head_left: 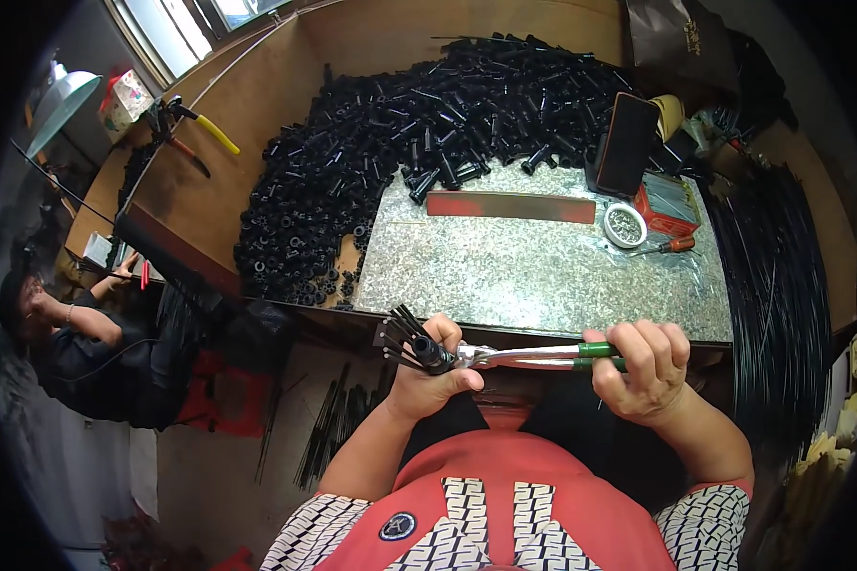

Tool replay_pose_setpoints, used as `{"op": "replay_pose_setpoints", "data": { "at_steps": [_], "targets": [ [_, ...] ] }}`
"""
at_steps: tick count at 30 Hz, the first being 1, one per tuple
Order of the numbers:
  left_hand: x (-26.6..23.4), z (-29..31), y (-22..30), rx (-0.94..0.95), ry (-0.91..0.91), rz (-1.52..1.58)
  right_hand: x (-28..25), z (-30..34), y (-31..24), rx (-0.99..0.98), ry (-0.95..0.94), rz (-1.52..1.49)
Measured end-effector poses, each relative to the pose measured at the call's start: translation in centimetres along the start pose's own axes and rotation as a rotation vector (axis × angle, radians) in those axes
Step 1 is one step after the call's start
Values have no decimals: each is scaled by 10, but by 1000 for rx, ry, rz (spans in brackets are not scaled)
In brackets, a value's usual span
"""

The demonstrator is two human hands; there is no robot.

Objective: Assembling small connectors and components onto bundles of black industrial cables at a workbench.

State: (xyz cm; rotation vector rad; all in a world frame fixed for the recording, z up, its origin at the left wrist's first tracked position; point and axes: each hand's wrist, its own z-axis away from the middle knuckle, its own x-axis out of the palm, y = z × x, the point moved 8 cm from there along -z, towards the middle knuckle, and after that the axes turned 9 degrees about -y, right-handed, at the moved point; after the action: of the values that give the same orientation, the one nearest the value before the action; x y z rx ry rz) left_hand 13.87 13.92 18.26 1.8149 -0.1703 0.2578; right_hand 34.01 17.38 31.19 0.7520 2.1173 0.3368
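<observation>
— Two grips, mid-frame: right hand (pixel 646 369) curled round green-handled pliers (pixel 543 353), left hand (pixel 427 390) clasping a black tube (pixel 432 354) with rods (pixel 408 321), at the pliers' nose.
— How far along?
— Apparently mid-piece. Beyond, on the upper-centre tabletop (pixel 514 276), a black heap (pixel 448 114): done or waiting, can't tell.

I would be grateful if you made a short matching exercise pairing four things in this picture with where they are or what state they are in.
Things
1. left hand
2. right hand
3. white dish
4. reddish bar

Places or states
A. lying on the speckled slab
B. holding small silvery pieces
C. grasping a black part with rods
D. closed on green handles

Pairs: 1-C, 2-D, 3-B, 4-A
</observation>
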Motion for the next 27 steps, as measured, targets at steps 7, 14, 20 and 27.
{"op": "replay_pose_setpoints", "data": {
  "at_steps": [7,14,20,27],
  "targets": [
    [0,-1,-3,-21,-13,13,-3,0,-2,-29,16,7],
    [0,4,-1,-13,-4,90,7,-3,6,52,-261,-401],
    [10,3,8,86,-129,234,31,18,-1,164,-522,-938],
    [11,-2,4,71,-268,-16,60,67,-49,579,-1501,-2163]
  ]
}}
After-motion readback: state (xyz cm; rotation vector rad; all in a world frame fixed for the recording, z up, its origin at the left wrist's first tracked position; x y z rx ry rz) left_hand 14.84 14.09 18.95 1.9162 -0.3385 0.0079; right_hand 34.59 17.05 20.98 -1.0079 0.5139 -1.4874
